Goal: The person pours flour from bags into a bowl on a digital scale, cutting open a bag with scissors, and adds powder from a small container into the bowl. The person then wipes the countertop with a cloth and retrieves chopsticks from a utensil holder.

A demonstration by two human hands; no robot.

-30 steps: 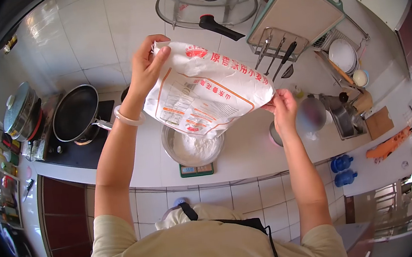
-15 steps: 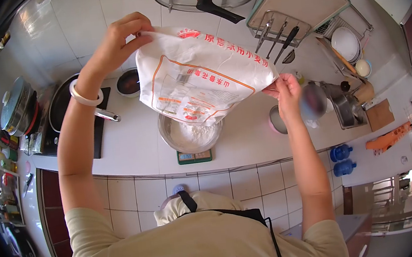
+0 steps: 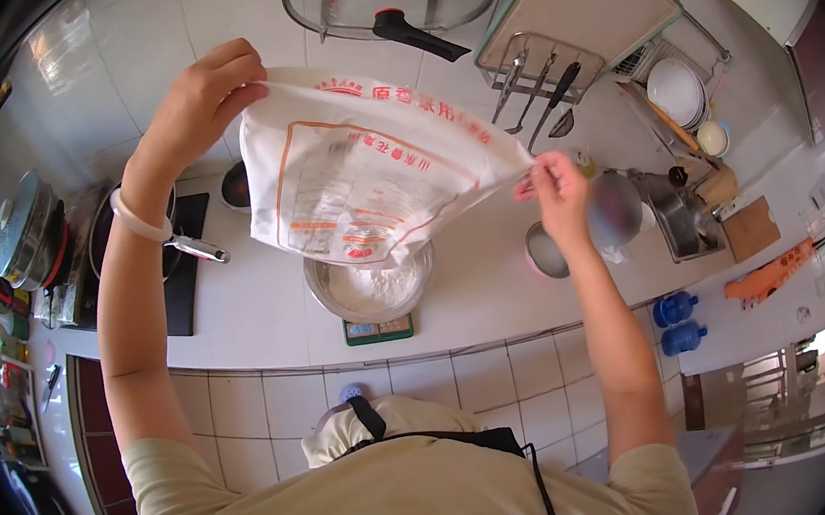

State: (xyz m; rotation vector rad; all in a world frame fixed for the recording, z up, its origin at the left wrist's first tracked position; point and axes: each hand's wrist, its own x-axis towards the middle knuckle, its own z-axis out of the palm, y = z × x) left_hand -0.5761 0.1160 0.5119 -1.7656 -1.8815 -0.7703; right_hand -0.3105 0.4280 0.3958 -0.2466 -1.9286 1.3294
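A white flour bag point(image 3: 324, 181) with red and orange print hangs between my hands, its lower edge over a metal bowl point(image 3: 318, 296). My left hand point(image 3: 214, 89) is closed on the bag's upper left corner. On the other side, my right hand point(image 3: 559, 197) pinches the right corner, lower than the left one. White flour point(image 3: 370, 287) lies in the bowl, partly hidden behind the bag. Under the bowl, a green-edged kitchen scale point(image 3: 378, 330) sticks out at the front; its lit digits are too small to read surely.
On the left a pan point(image 3: 113, 234) sits on the stove, its handle pointing at the counter. A small round bowl point(image 3: 545, 249) stands near my right forearm, with the sink point(image 3: 682, 219) beyond. Utensils hang from a rack point(image 3: 563, 66) at the back.
Both hands and the bag have shifted left in the view, and the bowl appears further left and lower too, as the camera has moved. Both grips on the bag stay the same.
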